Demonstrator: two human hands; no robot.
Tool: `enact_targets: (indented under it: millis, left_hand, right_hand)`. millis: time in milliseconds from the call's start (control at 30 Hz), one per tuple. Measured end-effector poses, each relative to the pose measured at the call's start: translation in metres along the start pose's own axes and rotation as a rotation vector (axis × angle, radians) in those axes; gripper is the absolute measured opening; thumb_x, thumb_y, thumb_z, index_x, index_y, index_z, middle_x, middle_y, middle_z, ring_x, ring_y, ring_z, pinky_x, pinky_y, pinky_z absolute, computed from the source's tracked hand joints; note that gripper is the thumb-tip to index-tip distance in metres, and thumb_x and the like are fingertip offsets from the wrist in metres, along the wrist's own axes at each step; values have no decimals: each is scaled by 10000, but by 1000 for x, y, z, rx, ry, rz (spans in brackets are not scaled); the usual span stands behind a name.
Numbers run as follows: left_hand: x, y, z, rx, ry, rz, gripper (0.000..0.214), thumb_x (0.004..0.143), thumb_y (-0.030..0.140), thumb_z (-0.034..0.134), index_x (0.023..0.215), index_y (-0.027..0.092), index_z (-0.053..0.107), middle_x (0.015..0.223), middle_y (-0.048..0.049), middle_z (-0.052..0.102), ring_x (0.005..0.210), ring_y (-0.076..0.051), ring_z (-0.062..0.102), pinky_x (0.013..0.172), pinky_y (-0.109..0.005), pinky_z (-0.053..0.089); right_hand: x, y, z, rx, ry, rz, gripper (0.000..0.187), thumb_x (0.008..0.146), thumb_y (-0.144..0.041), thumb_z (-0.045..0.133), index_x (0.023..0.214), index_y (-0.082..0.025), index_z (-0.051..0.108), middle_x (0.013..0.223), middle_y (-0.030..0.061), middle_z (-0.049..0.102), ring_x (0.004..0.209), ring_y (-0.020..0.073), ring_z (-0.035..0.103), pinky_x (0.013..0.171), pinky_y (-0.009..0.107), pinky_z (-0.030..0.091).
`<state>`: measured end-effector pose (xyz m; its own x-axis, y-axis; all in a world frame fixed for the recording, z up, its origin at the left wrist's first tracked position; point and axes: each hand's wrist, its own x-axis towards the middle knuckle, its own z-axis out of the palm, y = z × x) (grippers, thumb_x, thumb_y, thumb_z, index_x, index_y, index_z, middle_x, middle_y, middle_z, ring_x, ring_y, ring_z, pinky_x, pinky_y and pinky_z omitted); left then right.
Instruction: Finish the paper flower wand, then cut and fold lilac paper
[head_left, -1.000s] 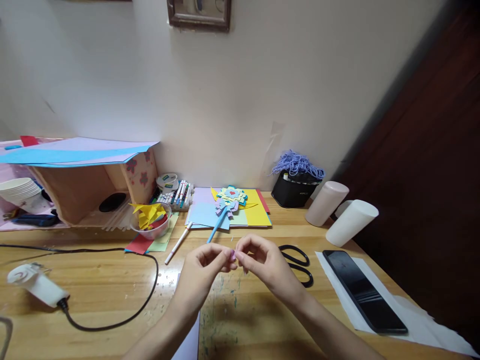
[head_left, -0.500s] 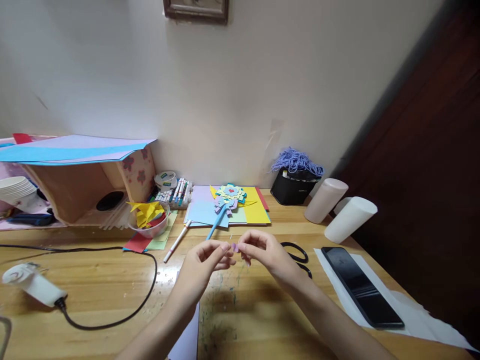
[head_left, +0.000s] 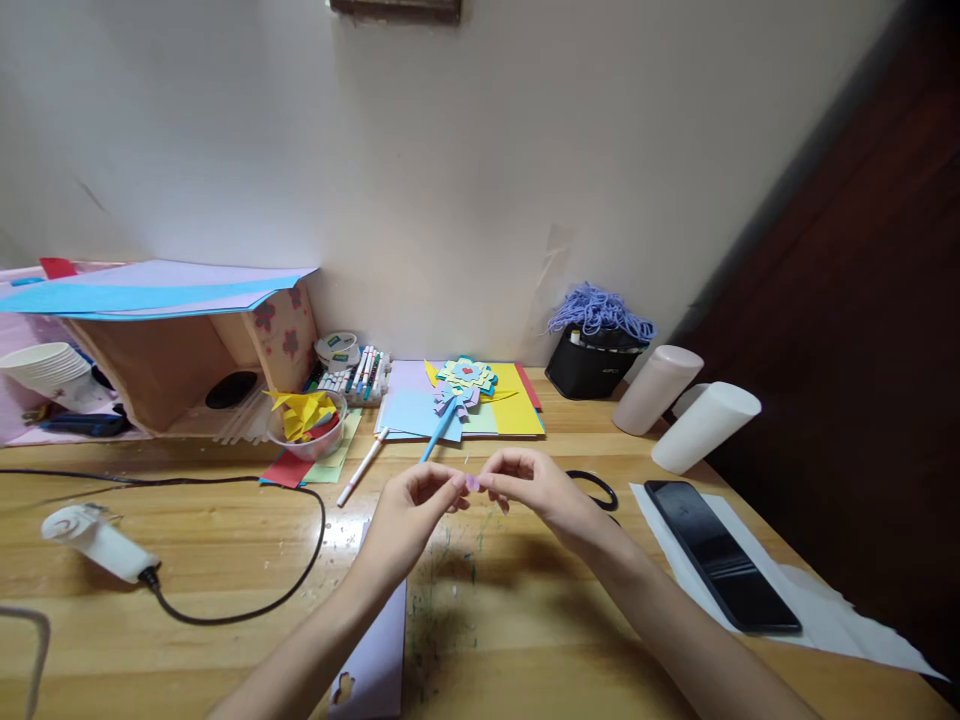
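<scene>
Between my two hands is a small purple paper piece (head_left: pixel 472 483), raised over the wooden table. My left hand (head_left: pixel 424 505) pinches its left side with thumb and finger. On the opposite side, my right hand (head_left: pixel 525 485) pinches it too. Its exact shape is too small to make out. Under my left forearm lies a lilac paper sheet (head_left: pixel 379 650) with a cut-out hole near its lower end. Black-handled scissors (head_left: pixel 598 488) sit partly hidden behind my right wrist. A paper flower (head_left: pixel 465 378) with a blue stem rests on coloured sheets beyond my hands.
At left stand a box (head_left: pixel 281 345), a bowl of paper scraps (head_left: pixel 307 430) and a white glue gun (head_left: pixel 101 545) with a looping cord. A marker (head_left: pixel 363 468) lies near my left hand. On the right are a phone (head_left: pixel 720 555), white cylinders (head_left: pixel 705 428) and a yarn-topped black holder (head_left: pixel 592 365).
The view has shifted slightly, showing more of the lilac sheet and its hole. Both hands still pinch the purple paper piece, at nearly the same place.
</scene>
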<state>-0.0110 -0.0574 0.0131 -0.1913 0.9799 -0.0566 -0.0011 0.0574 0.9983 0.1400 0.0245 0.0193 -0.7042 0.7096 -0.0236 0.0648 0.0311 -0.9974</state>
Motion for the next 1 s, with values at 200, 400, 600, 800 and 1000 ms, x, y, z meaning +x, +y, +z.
enact_targets:
  millis: [200, 400, 600, 800, 1000]
  left_hand:
    - [0, 1, 0, -26, -25, -23, 231, 724, 361, 615, 726, 130, 633, 696, -36, 622, 680, -134, 565, 676, -247, 437]
    - [-5, 8, 0, -133, -79, -110, 214, 715, 345, 633, 725, 132, 636, 688, -17, 617, 673, -114, 564, 694, -233, 428]
    - [-8, 9, -1, -297, -169, -162, 206, 717, 342, 648, 753, 140, 648, 747, -25, 640, 687, -93, 561, 712, -214, 427]
    - [-11, 10, 1, -346, -194, -204, 223, 711, 350, 656, 780, 138, 663, 759, -35, 641, 696, -92, 560, 722, -208, 434]
    - [-13, 11, 2, -342, -179, -210, 237, 706, 354, 660, 785, 131, 662, 776, -49, 648, 692, -99, 562, 723, -215, 444]
  right_hand:
    - [0, 0, 0, 4, -41, 12, 176, 705, -310, 657, 678, -136, 641, 640, 5, 568, 565, 96, 454, 561, 242, 361]
    - [-3, 1, 1, 170, -99, -13, 153, 711, -285, 668, 716, -140, 622, 681, -5, 561, 618, 94, 468, 600, 237, 357]
    - [-4, 4, 2, 375, -181, 42, 132, 715, -254, 675, 724, -137, 613, 700, -8, 531, 647, 85, 457, 623, 223, 344]
    - [-4, 5, 4, 452, -236, 59, 150, 700, -263, 692, 720, -138, 611, 699, -6, 529, 646, 86, 460, 619, 217, 341]
    - [-5, 5, 4, 498, -240, 79, 151, 687, -262, 702, 714, -144, 612, 677, -15, 533, 625, 83, 463, 610, 218, 342]
